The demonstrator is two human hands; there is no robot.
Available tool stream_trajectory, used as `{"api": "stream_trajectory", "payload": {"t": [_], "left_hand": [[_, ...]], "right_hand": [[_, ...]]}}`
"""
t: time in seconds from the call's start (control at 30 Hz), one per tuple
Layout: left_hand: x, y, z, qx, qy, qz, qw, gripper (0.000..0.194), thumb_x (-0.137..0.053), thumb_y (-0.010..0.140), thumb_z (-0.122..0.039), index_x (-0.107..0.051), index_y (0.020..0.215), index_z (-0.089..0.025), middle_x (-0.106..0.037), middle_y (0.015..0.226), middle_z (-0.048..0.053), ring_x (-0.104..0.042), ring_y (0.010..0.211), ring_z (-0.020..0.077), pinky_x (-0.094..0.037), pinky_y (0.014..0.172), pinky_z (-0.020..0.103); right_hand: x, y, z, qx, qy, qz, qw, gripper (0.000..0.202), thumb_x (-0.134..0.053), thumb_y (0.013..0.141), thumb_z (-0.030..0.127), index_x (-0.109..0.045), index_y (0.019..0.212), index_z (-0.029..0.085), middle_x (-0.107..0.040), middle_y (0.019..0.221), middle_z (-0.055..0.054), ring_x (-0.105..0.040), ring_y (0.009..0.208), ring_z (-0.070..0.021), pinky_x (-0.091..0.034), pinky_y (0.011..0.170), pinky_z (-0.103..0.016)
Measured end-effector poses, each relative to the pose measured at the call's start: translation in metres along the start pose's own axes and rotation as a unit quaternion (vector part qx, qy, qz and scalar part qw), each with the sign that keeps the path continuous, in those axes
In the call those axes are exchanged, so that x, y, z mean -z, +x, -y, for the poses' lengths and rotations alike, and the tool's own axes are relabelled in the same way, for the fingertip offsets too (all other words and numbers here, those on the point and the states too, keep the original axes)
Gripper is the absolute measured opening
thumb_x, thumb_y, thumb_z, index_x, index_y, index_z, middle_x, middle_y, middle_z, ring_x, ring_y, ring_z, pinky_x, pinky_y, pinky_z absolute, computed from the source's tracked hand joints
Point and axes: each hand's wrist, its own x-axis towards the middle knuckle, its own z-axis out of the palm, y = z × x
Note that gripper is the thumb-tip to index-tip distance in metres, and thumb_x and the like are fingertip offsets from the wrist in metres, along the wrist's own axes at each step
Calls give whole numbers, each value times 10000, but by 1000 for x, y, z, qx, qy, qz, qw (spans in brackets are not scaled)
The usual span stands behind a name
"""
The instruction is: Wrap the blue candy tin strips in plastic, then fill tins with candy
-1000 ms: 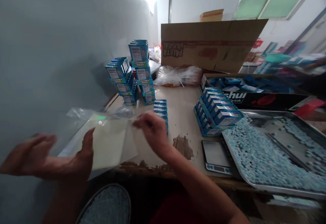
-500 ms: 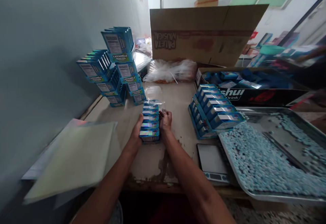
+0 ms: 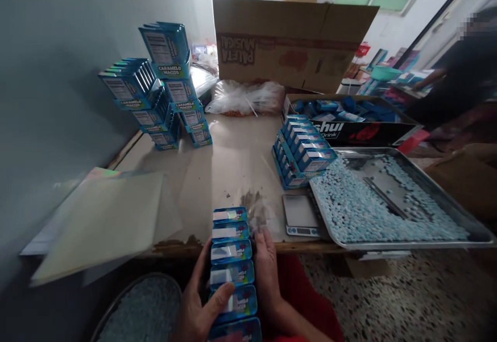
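Note:
A row of several small blue candy tins [image 3: 232,274] points away from me at the table's front edge, its near end over my lap. My left hand [image 3: 204,293] grips the row's left side, thumb laid across the top of one tin. Along the right side, my right hand [image 3: 267,267] presses with its fingers straight and together. A faint clear film seems to lie by its fingertips, too blurred to make out. The underside of the row is hidden.
Stacked display boxes of tins [image 3: 166,80] stand at the left wall, near paper sheets [image 3: 112,223]. To the right are another tin-filled display [image 3: 301,153], a scale [image 3: 301,215], a metal tray [image 3: 337,243] of blue candies, and a black carton [image 3: 373,133]. A person [image 3: 458,67] stands beyond.
Both hands have drawn the row of tins toward me, from the middle of the table to its front edge. The left thumb now lies over the top. The view has shifted too.

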Motion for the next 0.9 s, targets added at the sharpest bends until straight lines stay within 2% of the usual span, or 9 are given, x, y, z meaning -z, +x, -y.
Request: {"api": "stream_trajectory", "payload": {"t": [0.1,0.2,0.3,0.4,0.53,0.63,0.73,0.8,0.9], "left_hand": [[3,-11,19,-3,3,-3,1000,1007,-824,721,-561,-324,1579,-396,-500,1584,33,-455,1467,349,-464,1183,468],[5,-15,27,-2,13,7,1000,1052,-841,686,-568,-304,1582,-442,-514,1571,24,-515,1413,378,-529,1113,499],[10,-13,31,-6,15,21,1000,1059,-838,691,-563,-299,1594,-435,-531,1556,44,-545,1383,386,-534,1103,494],[24,-4,29,-9,38,69,997,1023,-844,698,-544,-329,1579,-471,-566,1523,47,-565,1363,390,-552,1070,502],[51,13,-4,-126,221,75,964,725,-837,693,-574,-637,1379,-452,-607,1481,37,-521,1400,410,-483,1138,551],[60,20,-50,-225,317,-38,921,291,-783,804,-483,-790,1084,-402,-756,1226,7,-695,1170,315,-562,1048,490],[51,36,-93,-376,335,-191,842,119,-758,865,-312,-765,980,-340,-771,952,-42,-723,850,185,-606,790,331],[40,62,-109,-459,386,-198,775,145,-786,849,-268,-748,986,-298,-756,941,-44,-691,784,150,-565,709,287],[25,122,-109,-491,488,-130,710,202,-768,871,-309,-742,1055,-231,-755,1057,27,-679,906,198,-549,819,347]], "right_hand": [[12,15,9,66,-81,75,992,277,-526,982,504,-625,881,266,-664,822,-3,-607,739,-205,-499,696,-319],[19,52,34,228,-215,23,949,187,-637,929,413,-678,842,254,-672,825,-11,-597,801,-219,-460,764,-339],[12,86,75,377,-299,-59,875,137,-678,909,333,-717,812,246,-681,777,-4,-592,780,-206,-424,813,-356],[-6,93,120,516,-333,-124,780,146,-667,929,286,-702,790,257,-630,651,32,-550,643,-166,-410,794,-356],[-28,81,157,662,-318,-152,661,180,-719,897,282,-648,731,280,-581,604,47,-493,596,-160,-398,796,-382],[-40,96,143,667,-356,-125,642,220,-711,910,292,-631,705,283,-582,601,45,-477,621,-169,-375,799,-389],[-51,135,94,592,-501,-24,631,321,-593,972,239,-595,651,249,-609,603,14,-502,702,-186,-326,791,-371],[-56,159,59,531,-573,55,622,291,-551,977,185,-624,700,229,-655,644,-12,-515,737,-194,-294,786,-368],[-59,174,26,479,-613,160,607,209,-555,964,174,-669,791,207,-712,721,-47,-537,762,-207,-271,798,-376]]}}
